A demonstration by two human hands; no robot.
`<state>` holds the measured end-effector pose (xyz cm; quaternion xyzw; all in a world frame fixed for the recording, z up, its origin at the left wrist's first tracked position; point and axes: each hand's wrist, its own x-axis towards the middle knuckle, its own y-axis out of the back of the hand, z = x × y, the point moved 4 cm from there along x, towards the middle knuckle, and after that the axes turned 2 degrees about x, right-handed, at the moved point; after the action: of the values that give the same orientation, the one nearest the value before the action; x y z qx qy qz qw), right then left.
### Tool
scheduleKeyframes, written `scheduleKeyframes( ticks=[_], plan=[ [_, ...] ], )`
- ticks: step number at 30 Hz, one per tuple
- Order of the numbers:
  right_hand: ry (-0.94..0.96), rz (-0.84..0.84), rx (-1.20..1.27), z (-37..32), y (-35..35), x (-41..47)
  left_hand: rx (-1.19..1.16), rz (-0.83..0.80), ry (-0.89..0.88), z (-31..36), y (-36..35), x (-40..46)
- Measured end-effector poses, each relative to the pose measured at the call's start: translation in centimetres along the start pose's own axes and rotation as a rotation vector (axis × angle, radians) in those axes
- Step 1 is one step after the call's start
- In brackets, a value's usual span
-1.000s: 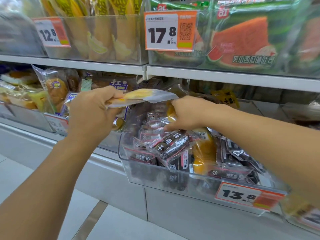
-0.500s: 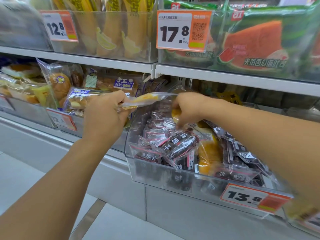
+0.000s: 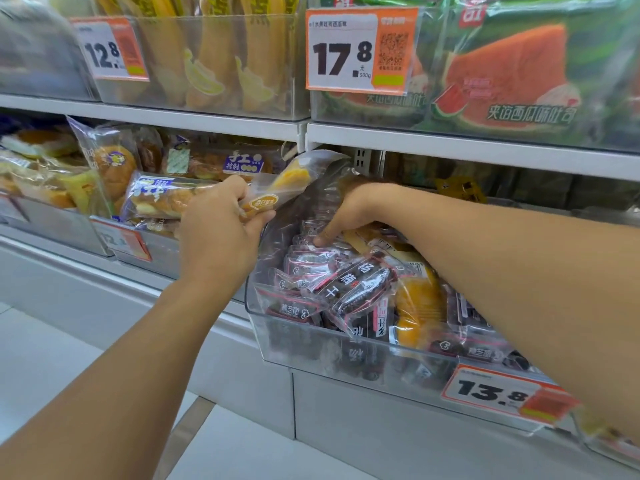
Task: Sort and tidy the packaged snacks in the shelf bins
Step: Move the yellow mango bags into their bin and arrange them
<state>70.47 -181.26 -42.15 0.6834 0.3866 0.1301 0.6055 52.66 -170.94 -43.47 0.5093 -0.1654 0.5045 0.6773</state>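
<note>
Head view, looking down past two bare forearms at a shop shelf. At centre the left hand [image 3: 221,233] curls its fingers and thumb round the near end of a clear packet [image 3: 294,181] with a yellow snack inside, pinching the crinkled film just above the left wall of a clear bin [image 3: 311,355]. From that grip the packet runs up and to the right, its long axis slanting and its free sealed end pointing toward the shelf's back. It looks light, soft and slippery, likely to crush if squeezed, so the flat sealed end seems the safest place to hold. Just to the right, the right hand [image 3: 349,216] reaches down into the bin, fingertips pressing among dark packets [image 3: 349,285]; whether it grasps one is hidden. Another yellow packet [image 3: 420,303] lies among them. Bread packets [image 3: 162,199] fill the neighbouring bin on the left.
</note>
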Motion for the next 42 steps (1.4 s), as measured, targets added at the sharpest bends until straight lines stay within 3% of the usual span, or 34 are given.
scheduleKeyframes(
  ticks=[5,12,27,30,36,38,42],
  plan=[
    [0.104,0.227,-0.064,-0.9,0.0,-0.5,-0.026,0.031,0.008,-0.2,0.1,-0.1],
    [0.107,0.143,-0.235,-1.4,-0.2,-1.4,-0.044,0.030,0.021,-0.4,0.2,-0.2],
    [0.111,0.477,-0.298,-1.9,1.0,-1.9,-0.215,-0.027,0.139,-1.6,0.8,-0.2],
    [0.160,0.525,-0.238,-2.0,1.0,-2.0,-0.204,-0.028,0.135,-1.4,1.2,-0.2],
    [0.363,0.467,-0.099,-0.4,2.0,-3.5,-0.180,0.001,0.131,-1.8,1.3,-0.5],
    [0.490,0.467,0.113,0.4,2.2,-5.2,-0.203,0.013,0.130,-2.0,1.3,-0.4],
    [0.738,0.323,0.621,0.6,0.8,-8.1,-0.459,-0.069,0.181,-1.8,0.7,-0.1]
  ],
)
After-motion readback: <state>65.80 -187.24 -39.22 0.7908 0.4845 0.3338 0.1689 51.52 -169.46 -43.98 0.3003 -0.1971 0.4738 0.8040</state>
